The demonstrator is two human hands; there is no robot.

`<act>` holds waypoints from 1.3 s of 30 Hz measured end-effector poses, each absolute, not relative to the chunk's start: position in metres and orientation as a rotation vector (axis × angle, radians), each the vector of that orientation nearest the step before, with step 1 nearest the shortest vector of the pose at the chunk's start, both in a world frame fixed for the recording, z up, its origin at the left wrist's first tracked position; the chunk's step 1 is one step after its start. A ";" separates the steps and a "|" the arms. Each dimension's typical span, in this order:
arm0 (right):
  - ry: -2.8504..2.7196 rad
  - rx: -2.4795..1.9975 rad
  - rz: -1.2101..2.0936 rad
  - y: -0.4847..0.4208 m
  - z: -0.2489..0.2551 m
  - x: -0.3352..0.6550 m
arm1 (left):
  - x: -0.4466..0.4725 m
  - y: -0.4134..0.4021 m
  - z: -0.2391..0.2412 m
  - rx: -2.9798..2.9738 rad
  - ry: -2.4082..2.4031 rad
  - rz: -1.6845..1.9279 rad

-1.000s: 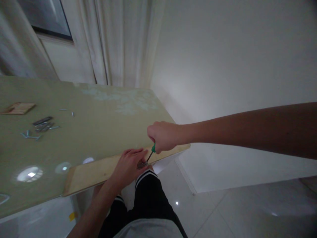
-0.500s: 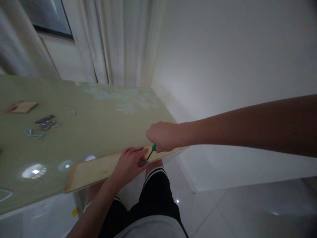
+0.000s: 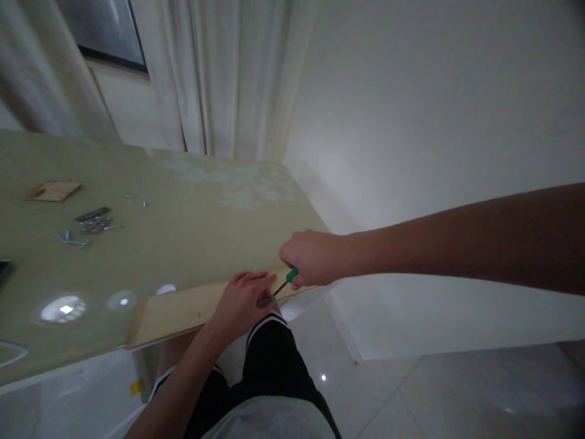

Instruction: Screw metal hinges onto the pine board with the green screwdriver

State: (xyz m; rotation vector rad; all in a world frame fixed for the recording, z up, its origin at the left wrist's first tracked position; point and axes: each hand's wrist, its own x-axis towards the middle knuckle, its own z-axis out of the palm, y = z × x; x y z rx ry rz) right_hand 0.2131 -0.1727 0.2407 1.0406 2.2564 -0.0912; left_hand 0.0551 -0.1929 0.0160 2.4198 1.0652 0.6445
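Note:
A long pale wooden board point(image 3: 176, 308) lies along the table's near edge. My left hand point(image 3: 240, 303) lies over it, fingers closed together on top, and grips a small shiny metal fitting point(image 3: 264, 302) at the board's near edge. The fitting is partly covered, so its exact kind does not show. From the right, my right hand point(image 3: 313, 259) is wrapped round the green handle of a screwdriver point(image 3: 291, 275). The screwdriver's shaft slants down to the left, and its tip meets the fitting beside my left hand.
The greenish table point(image 3: 192, 231) holds a pile of metal fittings point(image 3: 95, 222), several loose screws point(image 3: 72, 241) and a small wooden piece point(image 3: 53, 191) at the left. A white wall point(image 3: 434, 122) rises to the right. Curtains point(image 3: 233, 79) hang behind the table.
The view has shifted slightly, so the tabletop things appear further right. Both hands keep their grips, and the screwdriver stays at the fitting with its shaft tilted a little more. My knee has moved left.

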 end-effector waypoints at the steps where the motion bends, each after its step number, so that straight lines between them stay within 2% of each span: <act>1: 2.346 0.827 -0.031 -0.175 0.241 0.214 | 0.055 -0.193 0.017 2.422 1.068 0.641; 3: 2.455 0.396 0.047 -0.177 0.242 0.217 | 0.055 -0.193 0.019 2.420 1.070 0.631; 5: 2.459 0.252 0.044 -0.176 0.240 0.220 | 0.055 -0.194 0.021 2.409 1.069 0.630; 6: 2.435 0.370 0.015 -0.174 0.239 0.220 | 0.055 -0.194 0.021 2.403 1.067 0.630; 9: 2.212 1.088 -0.159 -0.169 0.237 0.217 | 0.056 -0.194 0.020 2.398 1.063 0.627; 11: 2.089 1.329 -0.231 -0.169 0.236 0.216 | 0.056 -0.194 0.019 2.405 1.067 0.619; 13: 2.187 1.169 -0.150 -0.172 0.238 0.216 | 0.055 -0.193 0.019 2.415 1.079 0.617; 16: 2.449 0.539 0.056 -0.179 0.240 0.220 | 0.055 -0.193 0.020 2.420 1.066 0.628; 18: 2.492 0.298 0.087 -0.182 0.239 0.220 | 0.056 -0.193 0.021 2.417 1.050 0.641; 20: 2.436 0.489 0.069 -0.181 0.236 0.217 | 0.056 -0.193 0.021 2.415 1.051 0.649; 23: 2.211 1.045 -0.043 -0.177 0.232 0.209 | 0.055 -0.193 0.017 2.416 1.056 0.639; 25: 2.138 1.159 -0.109 -0.174 0.233 0.204 | 0.055 -0.194 0.016 2.416 1.058 0.634; 27: 2.213 1.020 -0.088 -0.174 0.237 0.203 | 0.055 -0.194 0.017 2.417 1.069 0.637; 31: 2.457 0.343 0.042 -0.180 0.243 0.208 | 0.056 -0.194 0.022 2.418 1.053 0.618; 32: 2.464 0.293 0.052 -0.181 0.243 0.209 | 0.056 -0.194 0.023 2.417 1.050 0.612; 33: 2.450 0.375 0.052 -0.182 0.242 0.210 | 0.056 -0.193 0.024 2.413 1.051 0.609; 37: 2.212 1.193 -0.065 -0.183 0.234 0.211 | 0.055 -0.192 0.024 2.406 1.063 0.611; 39: 2.160 1.269 -0.101 -0.183 0.234 0.211 | 0.054 -0.192 0.023 2.407 1.063 0.604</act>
